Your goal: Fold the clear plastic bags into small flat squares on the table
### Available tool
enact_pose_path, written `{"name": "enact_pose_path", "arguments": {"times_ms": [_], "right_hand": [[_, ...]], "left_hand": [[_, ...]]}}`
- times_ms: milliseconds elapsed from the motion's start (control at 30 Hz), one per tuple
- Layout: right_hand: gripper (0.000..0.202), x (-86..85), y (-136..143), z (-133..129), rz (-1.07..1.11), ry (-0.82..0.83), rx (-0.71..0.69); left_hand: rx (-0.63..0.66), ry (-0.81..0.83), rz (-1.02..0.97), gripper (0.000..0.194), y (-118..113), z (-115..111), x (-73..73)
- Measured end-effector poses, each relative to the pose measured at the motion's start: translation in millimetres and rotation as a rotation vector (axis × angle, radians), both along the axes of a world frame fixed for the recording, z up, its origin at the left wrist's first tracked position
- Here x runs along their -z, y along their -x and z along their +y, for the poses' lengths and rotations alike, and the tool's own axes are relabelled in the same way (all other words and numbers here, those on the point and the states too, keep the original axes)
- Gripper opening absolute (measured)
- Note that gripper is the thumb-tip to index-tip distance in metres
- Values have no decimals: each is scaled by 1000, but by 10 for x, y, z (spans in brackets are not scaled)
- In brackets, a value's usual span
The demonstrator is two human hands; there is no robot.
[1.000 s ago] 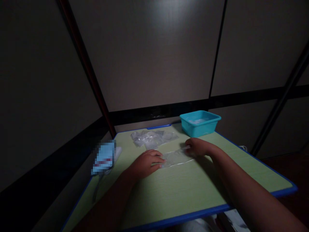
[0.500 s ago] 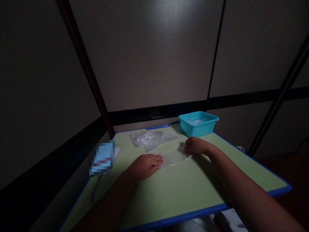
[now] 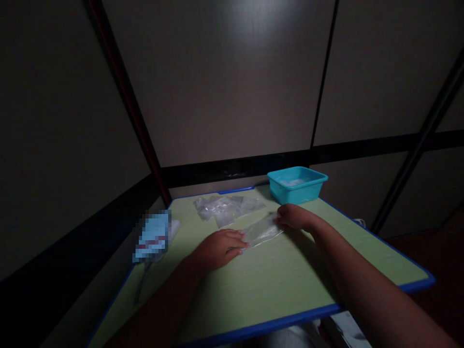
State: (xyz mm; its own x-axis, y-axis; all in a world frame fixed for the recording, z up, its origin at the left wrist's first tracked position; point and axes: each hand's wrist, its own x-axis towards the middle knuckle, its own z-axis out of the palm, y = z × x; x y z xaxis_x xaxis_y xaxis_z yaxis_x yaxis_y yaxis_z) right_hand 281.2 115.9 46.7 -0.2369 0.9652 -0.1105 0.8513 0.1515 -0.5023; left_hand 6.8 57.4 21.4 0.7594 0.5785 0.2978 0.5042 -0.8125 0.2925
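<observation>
A clear plastic bag [image 3: 263,230] stretches between my two hands over the pale green table. My left hand [image 3: 221,249] lies flat with its fingers stretched out, the tips on the bag's left end. At the other end, the closed fingers of my right hand [image 3: 292,217] pinch the bag near its corner. The tips of those fingers are partly hidden. Just behind the bag lies a loose pile of clear plastic bags [image 3: 226,209], overlapping and shiny.
A turquoise plastic basin [image 3: 297,187] stands at the table's far right corner, with something pale inside it. On the left edge is a blurred light-blue object [image 3: 154,237] with a dark strap or cord. The table [image 3: 282,285] has a blue rim and stands against dark panels.
My right hand has shifted slightly up and away, and the bag's right end looks more raised and creased. My left hand stays almost in place on the bag.
</observation>
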Motion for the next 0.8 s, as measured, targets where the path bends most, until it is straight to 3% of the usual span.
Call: {"name": "enact_pose_path", "arguments": {"times_ms": [200,467,800], "right_hand": [[16,-27,7,-17,101,-15,28],[19,-66,65,-33,578,-5,58],[18,-86,191,-61,875,90,22]], "left_hand": [[28,30,-20,29,11,17,16],[29,-11,21,32,-15,-17,-9],[14,-55,75,33,-53,-22,14]]}}
